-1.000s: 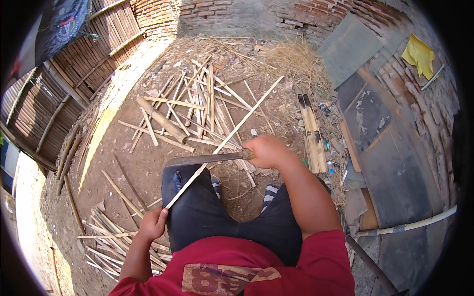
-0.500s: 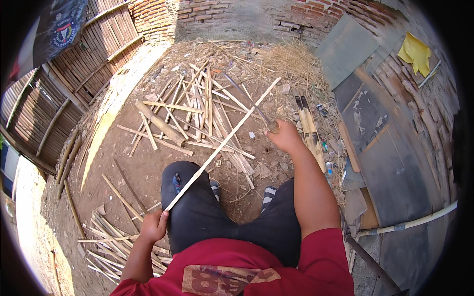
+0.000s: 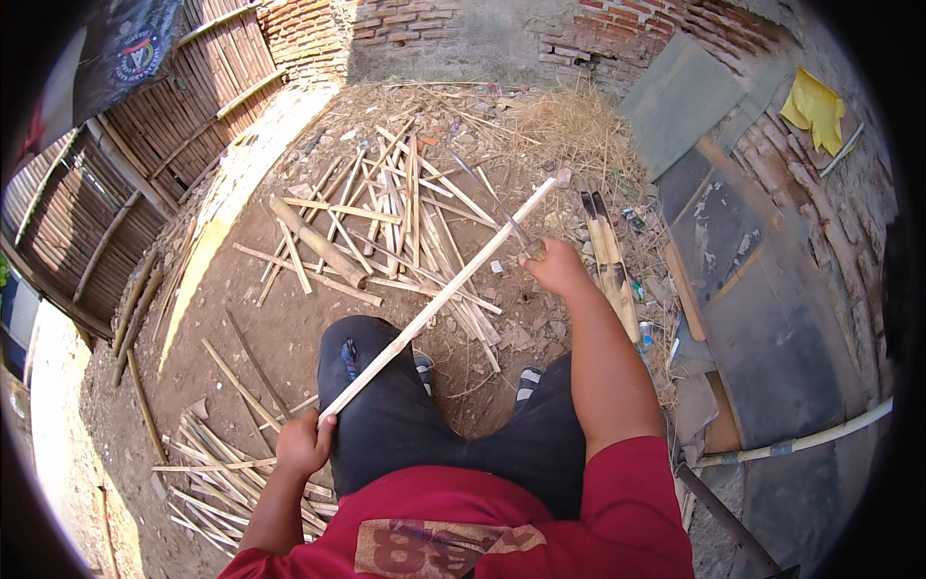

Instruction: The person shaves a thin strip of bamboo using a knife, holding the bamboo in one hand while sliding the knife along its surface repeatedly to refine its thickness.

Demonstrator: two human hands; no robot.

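Observation:
A long pale bamboo strip (image 3: pixel 434 304) slants from my left side across my left thigh, out to the far right. My left hand (image 3: pixel 304 442) is closed around its near end. In my right hand (image 3: pixel 557 267) is the grip of a thin, long-bladed knife (image 3: pixel 495 201), its blade pointing away and to the left. Blade and strip cross near the strip's far end; I cannot tell whether they touch.
A jumbled pile of split bamboo (image 3: pixel 410 212) lies ahead, with a thick bamboo pole (image 3: pixel 318 243) at its left. Thin strips (image 3: pixel 222 473) are heaped by my left arm. Blackened bamboo pieces (image 3: pixel 610 265) and dark boards (image 3: pixel 752 289) lie to the right.
The bamboo strip has turned so a broader face shows, and its far end sits slightly lower and farther right. The knife has shifted slightly nearer to me. Both hands keep their hold.

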